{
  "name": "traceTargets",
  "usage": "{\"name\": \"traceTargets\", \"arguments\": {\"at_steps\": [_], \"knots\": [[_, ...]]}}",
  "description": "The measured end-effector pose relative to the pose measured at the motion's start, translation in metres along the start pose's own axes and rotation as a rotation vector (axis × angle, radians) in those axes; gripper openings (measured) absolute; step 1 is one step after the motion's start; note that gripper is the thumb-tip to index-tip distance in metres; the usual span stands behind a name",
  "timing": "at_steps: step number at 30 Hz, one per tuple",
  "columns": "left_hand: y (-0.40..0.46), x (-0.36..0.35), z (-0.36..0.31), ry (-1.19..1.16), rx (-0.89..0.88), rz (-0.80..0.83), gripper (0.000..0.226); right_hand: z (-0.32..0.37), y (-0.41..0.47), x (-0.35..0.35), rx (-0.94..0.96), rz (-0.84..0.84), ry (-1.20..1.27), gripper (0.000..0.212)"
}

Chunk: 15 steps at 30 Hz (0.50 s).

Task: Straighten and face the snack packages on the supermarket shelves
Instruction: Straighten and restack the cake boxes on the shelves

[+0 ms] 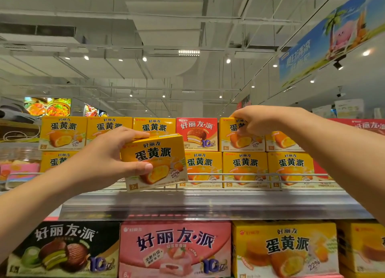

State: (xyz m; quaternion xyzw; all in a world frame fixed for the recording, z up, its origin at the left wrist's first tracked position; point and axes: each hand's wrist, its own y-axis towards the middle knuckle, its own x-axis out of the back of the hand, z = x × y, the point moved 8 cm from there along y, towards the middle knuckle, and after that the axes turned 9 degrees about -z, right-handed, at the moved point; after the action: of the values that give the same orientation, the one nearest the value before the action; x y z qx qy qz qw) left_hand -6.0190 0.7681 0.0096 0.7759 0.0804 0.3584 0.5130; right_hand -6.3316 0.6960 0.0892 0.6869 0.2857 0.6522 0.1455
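Observation:
My left hand [112, 159] grips a small yellow egg-yolk-pie box [158, 159], tilted and held in front of the top shelf, off the stack. My right hand [256, 121] has its fingers closed over the top front edge of another yellow box [241, 141] in the upper row. Two stacked rows of the same yellow boxes [244, 169] face forward on the top shelf. One red chocolate-pie box [196, 134] stands among them in the upper row.
A wire rail [250, 174] runs along the shelf front above a clear price strip [208, 205]. Below stand larger boxes: dark green-tea [62, 248], pink strawberry [175, 248], yellow [285, 248]. Red boxes [366, 125] sit at far right. A banner [333, 34] hangs overhead.

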Motion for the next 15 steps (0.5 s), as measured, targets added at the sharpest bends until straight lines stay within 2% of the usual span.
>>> {"name": "traceTargets", "arguments": {"at_steps": [2, 4, 6, 7, 9, 12, 15], "knots": [[0.0, 0.0, 0.001, -0.005, 0.004, -0.006, 0.077, -0.002, 0.001, -0.002, -0.02, 0.044, -0.011, 0.025], [0.0, -0.001, 0.002, -0.016, 0.008, -0.012, 0.075, -0.001, 0.002, -0.003, -0.041, 0.089, 0.006, 0.041], [-0.001, -0.003, 0.004, -0.028, 0.016, -0.007, 0.075, 0.012, 0.009, 0.005, -0.013, 0.017, 0.049, 0.066], [-0.002, -0.004, 0.005, -0.032, 0.025, 0.0, 0.076, 0.022, 0.013, 0.01, 0.016, -0.055, 0.071, 0.071], [-0.005, -0.007, 0.007, -0.045, 0.049, 0.017, 0.074, 0.044, 0.018, 0.014, 0.079, -0.15, 0.102, 0.076], [-0.009, -0.011, 0.008, -0.062, 0.07, 0.046, 0.069, 0.071, 0.022, 0.003, 0.146, -0.145, 0.053, 0.085], [-0.011, -0.01, 0.009, -0.062, 0.082, 0.055, 0.071, 0.087, 0.019, -0.003, 0.192, -0.183, -0.069, 0.075]]}}
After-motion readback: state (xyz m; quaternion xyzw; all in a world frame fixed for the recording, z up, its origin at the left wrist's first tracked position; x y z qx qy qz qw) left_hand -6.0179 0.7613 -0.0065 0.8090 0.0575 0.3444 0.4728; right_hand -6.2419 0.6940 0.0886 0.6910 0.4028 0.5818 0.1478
